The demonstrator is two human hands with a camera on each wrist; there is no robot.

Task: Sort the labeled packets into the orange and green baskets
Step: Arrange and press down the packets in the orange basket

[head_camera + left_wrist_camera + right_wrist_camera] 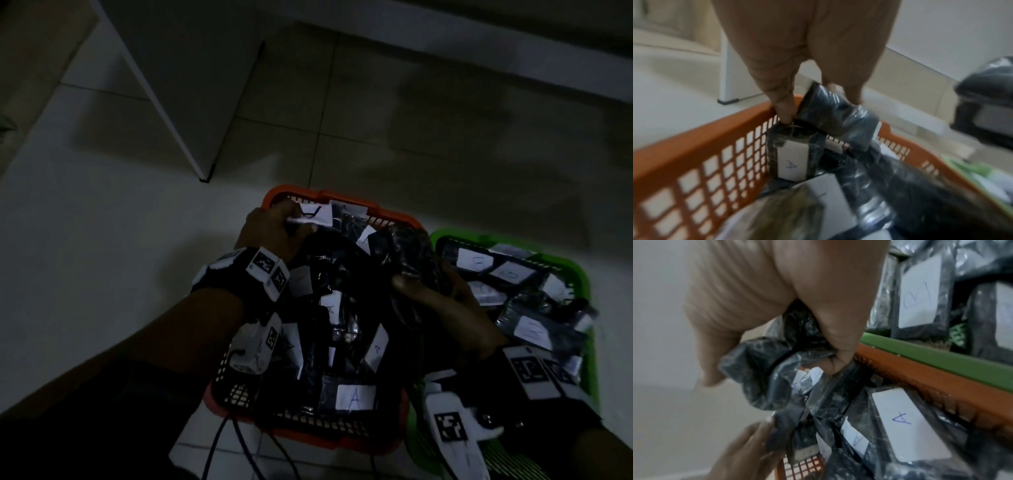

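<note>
The orange basket (342,197) holds several black packets with white labels, most marked A (354,396). To its right stands the green basket (455,236), also with several labeled packets (532,331). My left hand (274,229) is at the orange basket's far left corner and pinches a black packet (835,113) between thumb and fingers (784,112). My right hand (445,308) grips a crumpled black packet (407,253) above the orange basket's right side; in the right wrist view its fingers (838,331) curl round that packet (764,368).
Both baskets stand on a pale tiled floor (376,137). A white panel or furniture leg (202,164) rises at the back left. Dark cables (219,442) trail from the wrist cameras over the orange basket's near edge. The head view is dim.
</note>
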